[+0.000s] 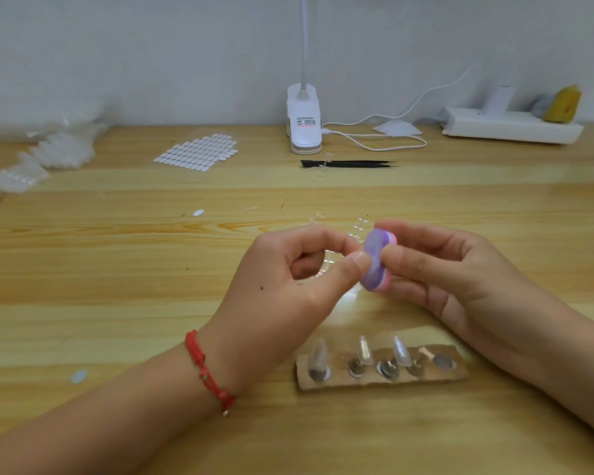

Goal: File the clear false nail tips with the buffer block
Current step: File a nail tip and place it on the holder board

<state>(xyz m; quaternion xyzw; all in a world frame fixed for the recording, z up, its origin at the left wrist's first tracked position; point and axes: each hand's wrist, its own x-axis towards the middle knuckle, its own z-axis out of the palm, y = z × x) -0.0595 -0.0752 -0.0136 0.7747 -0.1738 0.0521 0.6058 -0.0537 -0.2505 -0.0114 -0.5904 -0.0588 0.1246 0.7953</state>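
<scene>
Three clear pointed false nail tips (401,351) upright on pegs of brown cardboard strip (460,371); one peg (426,353) bare. Right hand (453,269) grips oval purple-and-pink buffer block (374,260), raised above wooden table (117,286). Left hand (288,272): thumb and forefinger pinched at block's purple face; tip between them cannot be confirmed. Filing probably under way; number finished indeterminable.

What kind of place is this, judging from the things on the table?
Probably a home or hobby nail-art workstation: a wooden desk carries a sheet of adhesive nail tabs, clear nail tips mounted on a small holder, and a clip-on desk lamp.
</scene>
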